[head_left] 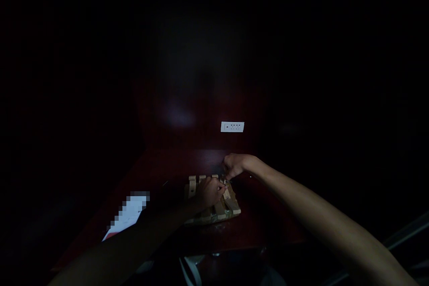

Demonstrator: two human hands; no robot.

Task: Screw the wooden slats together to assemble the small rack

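Observation:
A small slatted wooden piece [231, 205] lies on the dark red table, pale strips side by side on a brownish base with what looks like clear tape at its near edge. My left hand [211, 191] rests over its middle, fingers curled and pinched near the right-hand strips. At its far right corner my right hand [234, 164] reaches down, fingers closed together around a small part at the end of a strip. What either hand pinches is too small and dark to name. My left forearm and hand cover part of the wooden piece.
Left on the table [254, 228] lies a white sheet [129, 216], partly pixelated, with a red patch. A white socket plate [232, 127] is on the dark wall behind. Below the table's near edge, a pale strap-like shape [191, 270] shows. The surroundings are very dark.

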